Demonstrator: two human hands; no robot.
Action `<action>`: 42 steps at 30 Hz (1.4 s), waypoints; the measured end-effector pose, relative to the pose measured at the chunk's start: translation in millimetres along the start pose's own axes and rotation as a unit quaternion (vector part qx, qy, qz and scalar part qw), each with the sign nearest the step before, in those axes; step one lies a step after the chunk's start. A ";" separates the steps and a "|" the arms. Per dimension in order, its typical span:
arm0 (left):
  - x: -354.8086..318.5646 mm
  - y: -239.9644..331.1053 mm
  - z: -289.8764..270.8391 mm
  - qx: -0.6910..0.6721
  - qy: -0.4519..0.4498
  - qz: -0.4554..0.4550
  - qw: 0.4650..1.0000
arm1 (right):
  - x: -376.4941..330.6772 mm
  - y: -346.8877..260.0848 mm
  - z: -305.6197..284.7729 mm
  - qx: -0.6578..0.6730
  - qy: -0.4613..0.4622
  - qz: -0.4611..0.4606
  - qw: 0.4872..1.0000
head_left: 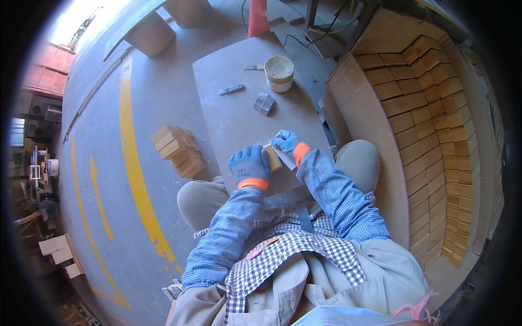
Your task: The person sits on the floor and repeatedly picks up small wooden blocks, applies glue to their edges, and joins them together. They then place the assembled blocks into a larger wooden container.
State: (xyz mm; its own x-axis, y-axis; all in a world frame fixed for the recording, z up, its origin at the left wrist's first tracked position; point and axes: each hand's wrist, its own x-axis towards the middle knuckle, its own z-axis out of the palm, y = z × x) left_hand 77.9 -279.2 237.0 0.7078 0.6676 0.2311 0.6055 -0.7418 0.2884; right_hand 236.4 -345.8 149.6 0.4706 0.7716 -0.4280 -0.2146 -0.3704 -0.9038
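My left hand (250,164), in a blue glove with an orange cuff, is closed on the left side of a small pale wooden block (273,157) at the near part of the work board. My right hand (288,142), gloved alike, pinches a thin, flat, pale grey piece (289,160) beside the block's right edge. Whether that piece is a blade or a sheet I cannot make out. Farther up the board lie a grey faceted block (264,104) and a grey-blue flat strip (232,89). A tub (279,74) with yellowish paste stands beyond them, a putty knife (253,68) next to it.
The grey board (217,117) stretches away between my knees. Stacked wooden blocks (178,150) sit on the floor to its left. At the right, a large cardboard box (375,114) holds rows of wooden blocks (421,127). Yellow lines (133,146) mark the floor.
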 end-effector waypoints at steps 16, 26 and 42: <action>-45.4 -20.2 22.1 -0.199 0.033 -0.190 0.961 | -55.0 24.7 14.2 -0.007 0.056 -0.044 0.997; -26.3 -10.4 42.4 -0.145 0.065 -0.202 0.966 | -132.6 5.6 9.3 -0.111 0.072 -0.080 0.988; -21.7 -10.2 43.4 -0.147 0.083 -0.179 0.969 | -133.4 -10.2 10.5 -0.125 0.090 -0.077 0.985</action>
State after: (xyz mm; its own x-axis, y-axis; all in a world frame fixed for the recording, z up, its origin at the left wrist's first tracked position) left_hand 72.1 -289.0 188.7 0.3885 0.8980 0.2066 0.6550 -0.4268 0.6236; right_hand 166.8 -439.5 215.9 0.6295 0.7332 -0.2573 0.0774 -0.3887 -0.9181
